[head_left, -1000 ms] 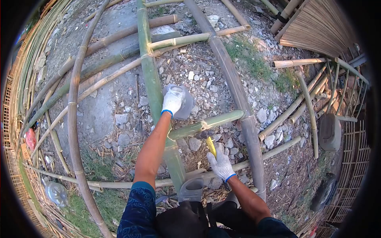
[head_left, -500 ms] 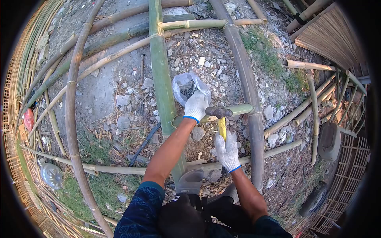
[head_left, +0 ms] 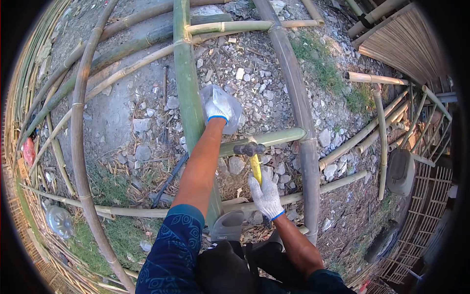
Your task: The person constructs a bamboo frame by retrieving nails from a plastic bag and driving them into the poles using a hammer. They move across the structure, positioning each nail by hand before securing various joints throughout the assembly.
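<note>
My left hand [head_left: 216,109], in a white glove with a blue cuff, reaches into a clear plastic bag [head_left: 232,111]. The bag's film covers its fingers, so their grip does not show. That bag is beside a thick green bamboo pole [head_left: 188,78], above the stony ground. In my gloved right hand [head_left: 266,195], fingers wrap the yellow handle of a hammer [head_left: 255,165]. Its dark metal head lies over a short green bamboo crosspiece [head_left: 274,139], which spans between the green pole and a greyish bamboo pole [head_left: 296,88].
Another bamboo pole [head_left: 78,122] runs along the left, with more poles crossing behind it. A clear plastic bottle [head_left: 59,221] lies at lower left. To the right are a grey jerrycan [head_left: 400,171] and bamboo lattice [head_left: 425,215]. A boot [head_left: 228,225] stands by the green pole.
My left hand has moved up and left, from the bag's rim into the bag. My right hand and the hammer have shifted slightly left and down in view.
</note>
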Tool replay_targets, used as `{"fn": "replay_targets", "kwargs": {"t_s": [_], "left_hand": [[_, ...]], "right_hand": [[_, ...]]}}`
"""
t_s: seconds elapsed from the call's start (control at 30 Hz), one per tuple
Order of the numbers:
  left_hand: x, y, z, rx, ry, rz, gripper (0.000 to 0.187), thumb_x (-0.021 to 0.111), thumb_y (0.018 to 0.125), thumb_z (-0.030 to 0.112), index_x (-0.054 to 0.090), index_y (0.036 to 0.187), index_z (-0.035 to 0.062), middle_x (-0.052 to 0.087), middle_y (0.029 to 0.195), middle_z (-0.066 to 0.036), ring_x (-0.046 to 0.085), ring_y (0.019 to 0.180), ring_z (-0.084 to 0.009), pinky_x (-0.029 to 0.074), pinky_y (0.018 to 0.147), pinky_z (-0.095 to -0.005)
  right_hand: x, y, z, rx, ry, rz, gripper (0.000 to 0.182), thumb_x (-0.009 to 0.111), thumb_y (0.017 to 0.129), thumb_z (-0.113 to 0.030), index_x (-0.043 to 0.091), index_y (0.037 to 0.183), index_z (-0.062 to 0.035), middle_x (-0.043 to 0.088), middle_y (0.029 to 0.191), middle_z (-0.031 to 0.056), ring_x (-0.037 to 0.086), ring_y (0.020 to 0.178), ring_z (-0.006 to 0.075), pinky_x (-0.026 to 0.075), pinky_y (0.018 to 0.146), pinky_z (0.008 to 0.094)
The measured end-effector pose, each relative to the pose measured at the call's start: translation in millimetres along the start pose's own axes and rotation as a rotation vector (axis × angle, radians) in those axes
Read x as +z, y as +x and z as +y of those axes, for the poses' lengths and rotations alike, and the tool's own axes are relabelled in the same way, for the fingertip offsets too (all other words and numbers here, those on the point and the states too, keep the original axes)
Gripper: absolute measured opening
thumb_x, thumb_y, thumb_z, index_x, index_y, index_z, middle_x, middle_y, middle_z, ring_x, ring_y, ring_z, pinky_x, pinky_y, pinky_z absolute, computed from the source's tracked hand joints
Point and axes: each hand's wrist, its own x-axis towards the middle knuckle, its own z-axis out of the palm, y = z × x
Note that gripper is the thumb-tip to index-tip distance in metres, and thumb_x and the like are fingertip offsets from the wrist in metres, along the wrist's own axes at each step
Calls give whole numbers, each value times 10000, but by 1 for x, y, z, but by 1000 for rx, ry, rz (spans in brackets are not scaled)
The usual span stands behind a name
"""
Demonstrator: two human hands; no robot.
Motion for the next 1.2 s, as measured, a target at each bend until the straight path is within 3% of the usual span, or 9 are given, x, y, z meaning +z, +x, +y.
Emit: {"fn": "replay_targets", "kwargs": {"t_s": [0.2,0.37,0.47,0.67,0.7,0.8,0.9,1.03,1.2], "left_hand": [[-45,-1,12,-173,-127,-216,501,525,1034,361,630,1442,89,584,1517,-158,593,1362,-329,474,1105,-500],[-30,10,14,-61,-99,-325,629,495,1025,502,634,1407,22,614,1472,-185,578,1356,-401,398,1169,-542],[-9,-8,18,-73,-90,168,516,558,993,431,713,1266,23,708,1315,-204,677,1194,-416,500,1048,-537],[-156,-81,5,-36,-569,-112,328,616,950,284,714,1145,40,736,1085,-266,701,994,-468,561,848,-508],[-168,-100,-6,28,-641,-5,250,634,946,219,720,1117,58,750,964,-201,727,867,-390,557,789,-464],[-226,-159,-37,-132,-963,-65,202,635,921,129,692,1077,14,730,994,-184,724,924,-289,556,854,-386],[-212,-213,-74,-237,-1150,7,307,653,952,124,713,1232,13,741,1071,-118,700,913,-206,545,871,-352],[-199,-258,-78,-367,-1433,32,272,645,989,84,735,1237,19,715,1207,-125,685,1033,-218,524,939,-343],[-170,-274,-64,-188,-1007,362,226,695,987,128,765,1190,56,734,1187,-135,702,1016,-278,539,941,-362]], "right_hand": [[0,-2,3,84,52,-57,370,631,1043,-369,605,1118,-7,676,832,228,694,779,431,518,690,504],[-3,-5,-2,110,53,-56,404,620,1043,-399,600,1126,-5,674,859,239,705,829,431,518,715,507],[-4,-5,15,-11,-11,24,358,597,1053,-339,571,1231,-30,663,811,190,685,718,357,508,660,466],[-34,0,9,92,35,-65,302,620,1045,-323,588,1120,-32,696,814,201,712,764,404,540,693,488],[-40,-3,-2,105,31,-74,305,626,1045,-322,587,1121,-29,694,805,193,717,755,376,541,685,475],[-44,1,-2,29,-44,-52,321,626,1049,-328,609,1135,-20,698,814,193,723,751,362,544,679,460],[-33,6,-8,-27,-54,-35,352,620,1049,-338,619,1172,-8,698,866,214,725,824,371,539,732,473],[-10,9,-5,-97,-16,-64,362,601,1056,-356,618,1164,-11,661,836,184,680,762,314,517,701,454],[-3,7,-35,-145,-117,-152,411,591,1053,-393,608,1211,-15,685,877,221,698,832,403,519,752,508]]}}
